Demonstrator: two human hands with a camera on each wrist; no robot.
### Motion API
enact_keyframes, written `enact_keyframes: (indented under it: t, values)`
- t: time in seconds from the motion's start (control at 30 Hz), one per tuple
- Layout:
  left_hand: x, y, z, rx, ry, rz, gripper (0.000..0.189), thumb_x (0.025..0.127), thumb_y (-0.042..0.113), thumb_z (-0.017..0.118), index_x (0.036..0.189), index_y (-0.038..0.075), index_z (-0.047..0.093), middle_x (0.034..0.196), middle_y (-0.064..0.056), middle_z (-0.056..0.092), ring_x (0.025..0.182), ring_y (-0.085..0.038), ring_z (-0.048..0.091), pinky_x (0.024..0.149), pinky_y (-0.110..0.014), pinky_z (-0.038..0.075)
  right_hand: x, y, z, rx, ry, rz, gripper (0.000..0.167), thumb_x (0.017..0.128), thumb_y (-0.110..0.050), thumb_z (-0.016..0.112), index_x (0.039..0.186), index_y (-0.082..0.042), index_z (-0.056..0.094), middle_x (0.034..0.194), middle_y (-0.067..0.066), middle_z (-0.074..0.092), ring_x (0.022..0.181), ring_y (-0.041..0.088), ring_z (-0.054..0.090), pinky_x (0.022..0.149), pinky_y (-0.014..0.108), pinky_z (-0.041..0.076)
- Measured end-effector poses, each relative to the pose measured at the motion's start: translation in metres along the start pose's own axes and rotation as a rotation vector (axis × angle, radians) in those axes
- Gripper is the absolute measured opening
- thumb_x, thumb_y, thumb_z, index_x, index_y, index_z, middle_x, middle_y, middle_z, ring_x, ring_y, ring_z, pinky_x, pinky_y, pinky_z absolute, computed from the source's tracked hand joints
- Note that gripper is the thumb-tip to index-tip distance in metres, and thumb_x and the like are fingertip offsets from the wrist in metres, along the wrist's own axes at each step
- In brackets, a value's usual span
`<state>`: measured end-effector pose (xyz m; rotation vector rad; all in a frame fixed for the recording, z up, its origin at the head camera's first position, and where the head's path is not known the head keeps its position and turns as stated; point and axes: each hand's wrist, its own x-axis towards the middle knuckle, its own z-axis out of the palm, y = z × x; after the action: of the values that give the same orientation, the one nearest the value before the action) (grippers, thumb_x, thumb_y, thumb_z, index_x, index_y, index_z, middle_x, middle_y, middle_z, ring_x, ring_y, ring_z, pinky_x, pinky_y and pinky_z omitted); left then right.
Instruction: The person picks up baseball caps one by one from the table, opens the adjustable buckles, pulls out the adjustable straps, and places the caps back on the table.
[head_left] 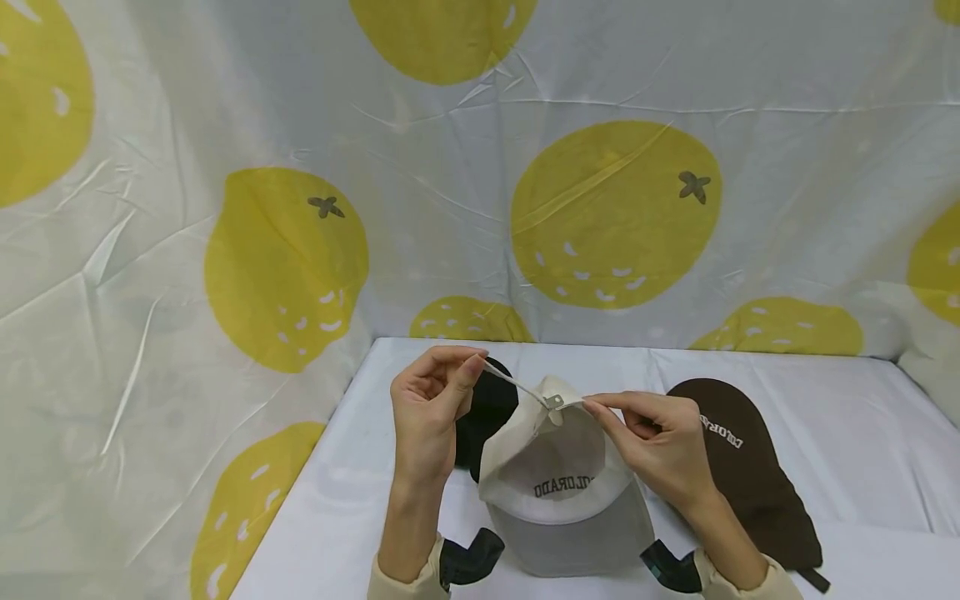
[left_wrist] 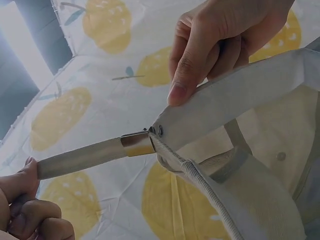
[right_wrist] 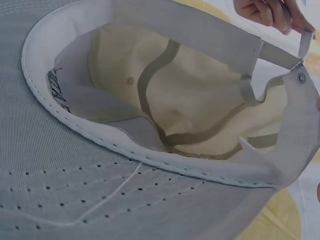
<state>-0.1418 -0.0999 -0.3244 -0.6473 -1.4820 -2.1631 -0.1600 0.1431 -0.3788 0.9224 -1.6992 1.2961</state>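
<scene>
A light beige baseball cap is held with its opening facing me, brim downward, "COLORADO" stitching showing inside reversed. My left hand pinches the end of its adjusting strap between thumb and finger, the strap stretched taut out to the left. Where the strap meets the band sits a metal buckle. My right hand pinches the back band just right of the buckle. In the right wrist view the cap's inside fills most of the picture; my right hand is almost entirely out of it.
A black cap lies behind my left hand, partly hidden by the beige one. To the right, a dark brown cap with white lettering lies on the white table. Lemon-print cloth hangs behind and at the left.
</scene>
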Motion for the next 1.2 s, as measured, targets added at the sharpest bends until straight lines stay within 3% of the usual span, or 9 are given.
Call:
enact_keyframes:
  t: [0.63, 1.2]
  values:
    - [0.0004, -0.004, 0.0012, 0.054, -0.01, -0.044, 0.021, 0.094, -0.003, 0.071, 0.097, 0.016, 0.079, 0.058, 0.006, 0.044, 0.049, -0.013, 0.021, 0.048, -0.03, 0.014, 0.0002, -0.0007, -0.0024, -0.009, 0.031, 0.001, 0.021, 0.072, 0.011, 0.085, 0.086, -0.004, 0.082, 0.049, -0.011, 0.029, 0.048, -0.007, 0.02, 0.046, 0.009, 0.02]
    - [0.0007, -0.0068, 0.0008, 0.048, 0.01, -0.054, 0.02, 0.094, -0.002, 0.072, 0.096, 0.016, 0.08, 0.057, 0.005, 0.042, 0.05, -0.013, 0.019, 0.05, -0.03, 0.012, 0.0064, -0.0051, -0.0057, -0.023, 0.075, 0.02, 0.023, 0.068, 0.017, 0.081, 0.082, -0.002, 0.081, 0.048, -0.009, 0.025, 0.05, -0.005, 0.018, 0.047, 0.01, 0.018]
